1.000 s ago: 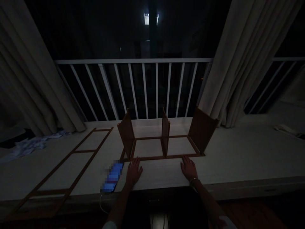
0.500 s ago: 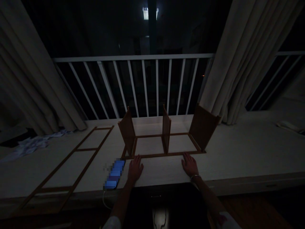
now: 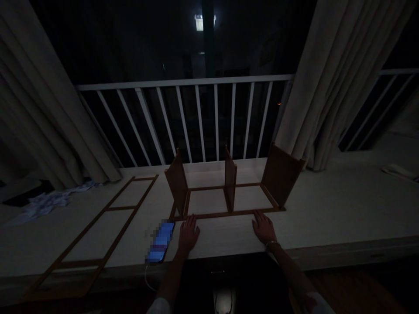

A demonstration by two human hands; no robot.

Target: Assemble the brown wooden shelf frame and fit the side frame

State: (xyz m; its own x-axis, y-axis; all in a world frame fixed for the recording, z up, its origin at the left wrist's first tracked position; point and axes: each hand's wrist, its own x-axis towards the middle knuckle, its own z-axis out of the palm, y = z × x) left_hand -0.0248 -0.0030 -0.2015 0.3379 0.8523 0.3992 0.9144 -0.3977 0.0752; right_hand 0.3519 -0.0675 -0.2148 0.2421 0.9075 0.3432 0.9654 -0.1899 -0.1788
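The scene is dim. My left hand (image 3: pixel 188 233) lies flat on the white ledge (image 3: pixel 327 213), fingers stretched out, its tips at the front bar of a brown wooden frame (image 3: pixel 225 214). Flat too, my right hand (image 3: pixel 263 227) rests with its fingertips touching the same front bar near its right end. Three upright wooden panels rise from the frame: a left panel (image 3: pixel 176 182), a middle panel (image 3: pixel 230 176) and a right panel (image 3: pixel 281 174). Neither hand holds anything.
A lit phone (image 3: pixel 160 242) with a cable lies just left of my left hand. A flat wooden ladder-like frame (image 3: pixel 98 226) lies on the ledge to the left. A white railing (image 3: pixel 196 117) and curtains (image 3: pixel 330 83) stand behind. Crumpled paper (image 3: pixel 49 201) sits far left.
The view has shifted slightly; both hands stay flat on the ledge at the frame's front bar.
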